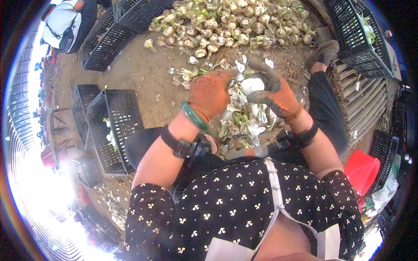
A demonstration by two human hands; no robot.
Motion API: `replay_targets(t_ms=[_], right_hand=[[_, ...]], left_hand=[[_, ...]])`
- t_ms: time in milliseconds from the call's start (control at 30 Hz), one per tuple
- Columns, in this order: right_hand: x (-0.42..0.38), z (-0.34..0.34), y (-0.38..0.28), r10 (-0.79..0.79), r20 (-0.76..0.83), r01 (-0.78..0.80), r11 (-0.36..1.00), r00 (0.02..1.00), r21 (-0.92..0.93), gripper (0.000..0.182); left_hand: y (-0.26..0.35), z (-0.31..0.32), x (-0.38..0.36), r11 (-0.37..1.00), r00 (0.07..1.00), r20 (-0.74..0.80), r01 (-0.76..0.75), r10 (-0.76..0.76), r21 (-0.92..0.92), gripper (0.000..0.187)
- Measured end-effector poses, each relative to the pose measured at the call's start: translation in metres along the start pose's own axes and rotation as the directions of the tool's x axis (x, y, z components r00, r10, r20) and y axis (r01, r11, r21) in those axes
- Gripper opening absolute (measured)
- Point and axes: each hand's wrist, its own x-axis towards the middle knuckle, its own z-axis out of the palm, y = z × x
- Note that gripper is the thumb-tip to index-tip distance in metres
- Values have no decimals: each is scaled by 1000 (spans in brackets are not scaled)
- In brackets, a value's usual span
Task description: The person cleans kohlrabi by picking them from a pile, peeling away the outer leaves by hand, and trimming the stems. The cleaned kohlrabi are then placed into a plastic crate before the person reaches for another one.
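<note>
A peeled white garlic bulb (pixel 252 86) sits in my right hand (pixel 281 95), gripped between the dark-coated thumb and fingers of an orange glove. My left hand (pixel 211 93), in a matching glove, is closed just left of the bulb. Its fingertips are close to the bulb's side, and what they pinch is hidden. Below both hands lies a heap of garlic skins and leaf scraps (pixel 244 124). Beyond them, a large pile of untrimmed garlic bulbs (pixel 235 21) covers the ground.
Black plastic crates (pixel 115 130) stand at the left, with another crate (pixel 359 39) at the upper right. A slatted wooden rack (pixel 361 100) lies by my right leg, near a red bucket (pixel 361 172). Another person (pixel 65 24) is partly visible at the upper left.
</note>
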Motion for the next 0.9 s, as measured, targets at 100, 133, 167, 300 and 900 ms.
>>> replay_targets(t_ms=[100, 133, 167, 300, 900], right_hand=[[2, -1, 2, -73, -17, 72, 994, 997, -82, 60], [3, -2, 3, -145, -57, 136, 980, 988, -146, 57], [3, -4, 1, -153, -60, 143, 979, 986, -147, 57], [-2, -31, 35, -76, 26, 80, 906, 997, -415, 43], [64, -141, 105, 67, -277, -284, 302, 959, -910, 40]], left_hand=[[-14, 1, 5, 936, 923, 178, 352, -342, -27, 49], [-16, 3, 3, 937, 925, 173, 348, -338, -25, 49], [-17, 5, 0, 869, 919, 270, 369, -287, -330, 54], [10, 17, -7, 736, 935, 301, 338, -189, -586, 47], [-65, -84, -74, 235, 384, -304, -216, -872, -948, 32]])
